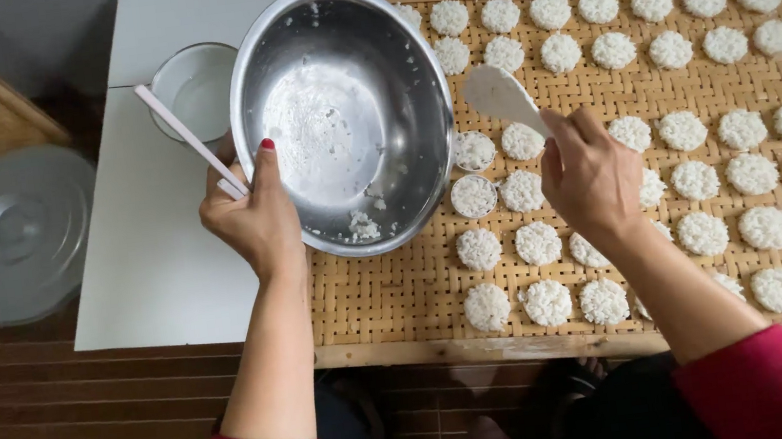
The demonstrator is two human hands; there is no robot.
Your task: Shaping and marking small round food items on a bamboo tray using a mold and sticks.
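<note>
My left hand grips the rim of a big steel bowl and tilts it toward me; a thin white stick is pinched in the same hand. A few clumps of white rice cling to the bowl's lower inside. My right hand holds a white rice paddle with its blade raised just right of the bowl. Two small round moulds filled with rice sit beside the bowl's edge. Several round rice cakes lie in rows on a woven bamboo tray.
A small white pot stands on the white table behind the bowl. A grey metal lid rests on the brown floor at the left. The tray's wooden front edge is close to my body.
</note>
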